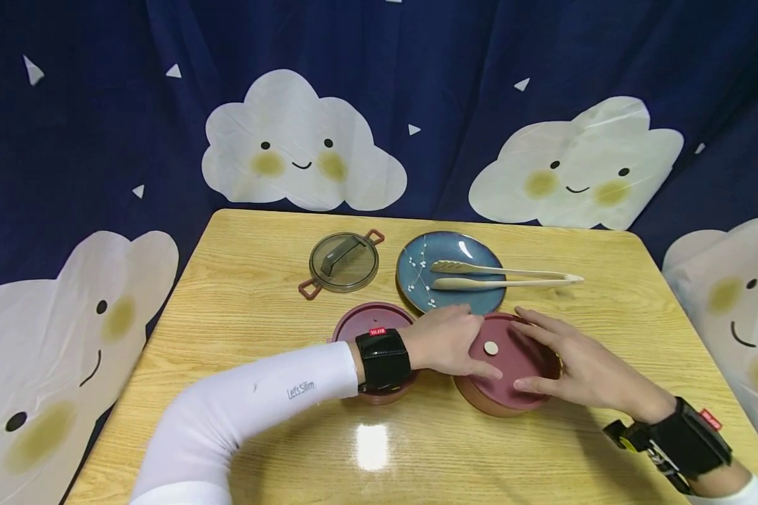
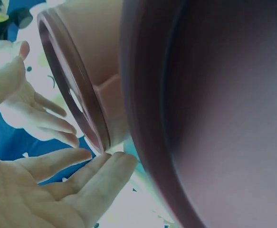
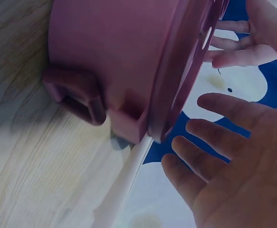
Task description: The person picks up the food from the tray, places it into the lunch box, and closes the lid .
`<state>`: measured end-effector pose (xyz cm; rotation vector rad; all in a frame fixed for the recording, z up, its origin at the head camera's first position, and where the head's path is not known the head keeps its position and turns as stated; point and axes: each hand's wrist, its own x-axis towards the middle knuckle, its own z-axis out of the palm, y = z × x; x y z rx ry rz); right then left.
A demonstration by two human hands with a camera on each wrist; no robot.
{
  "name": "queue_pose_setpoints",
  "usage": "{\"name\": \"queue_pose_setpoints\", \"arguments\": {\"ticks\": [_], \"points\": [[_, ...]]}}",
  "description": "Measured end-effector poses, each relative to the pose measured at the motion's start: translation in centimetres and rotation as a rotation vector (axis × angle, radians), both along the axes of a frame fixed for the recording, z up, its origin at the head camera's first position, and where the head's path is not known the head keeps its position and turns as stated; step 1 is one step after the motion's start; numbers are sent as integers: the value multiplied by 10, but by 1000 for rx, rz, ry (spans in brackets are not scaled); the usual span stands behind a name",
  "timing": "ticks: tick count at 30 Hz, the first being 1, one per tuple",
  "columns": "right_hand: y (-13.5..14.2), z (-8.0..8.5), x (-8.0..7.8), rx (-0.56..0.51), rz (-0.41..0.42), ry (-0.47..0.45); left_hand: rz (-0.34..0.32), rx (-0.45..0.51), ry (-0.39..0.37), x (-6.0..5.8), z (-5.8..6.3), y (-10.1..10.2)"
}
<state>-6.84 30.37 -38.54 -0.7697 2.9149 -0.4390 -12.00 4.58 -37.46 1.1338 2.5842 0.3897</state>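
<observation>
A maroon lidded pot [image 1: 512,389] with a pale round spot on its flat top stands at the middle right of the table. My left hand [image 1: 448,340] reaches over its left side, fingertips right at the rim in the left wrist view, fingers extended. On the opposite side is my right hand [image 1: 571,361], its fingers spread and loosely bent beside the lid [image 1: 521,361]. The right wrist view shows those fingers [image 3: 214,137] apart from the pot wall, near a loop handle [image 3: 76,95]. A second maroon pot [image 1: 373,319] sits partly hidden beneath my left wrist.
A blue plate [image 1: 410,280] with a blossom pattern lies behind the pots, beige tongs [image 1: 512,282] resting across it. To its left is a glass lid [image 1: 354,277] with a dark handle and two reddish side loops. The wooden table [image 1: 253,259] backs onto a dark blue cloud-print curtain [image 1: 442,70].
</observation>
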Motion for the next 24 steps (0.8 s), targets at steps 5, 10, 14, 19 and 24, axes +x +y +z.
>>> {"name": "queue_pose_setpoints", "arguments": {"ticks": [5, 10, 14, 19, 24], "points": [[-6, 0, 4, 22, 51, 8, 1, -21, 82, 12, -1, -1], [-10, 1, 7, 44, 76, 5, -27, -37, 158, 18, -4, 1], [-12, 3, 8, 48, 69, -18, -52, -35, 162, 20, -4, 4], [-12, 1, 7, 43, 55, -30, -60, -22, 164, 19, -5, 7], [-13, 1, 5, 30, 51, -59, -58, -20, 180, 19, -8, 8]]}}
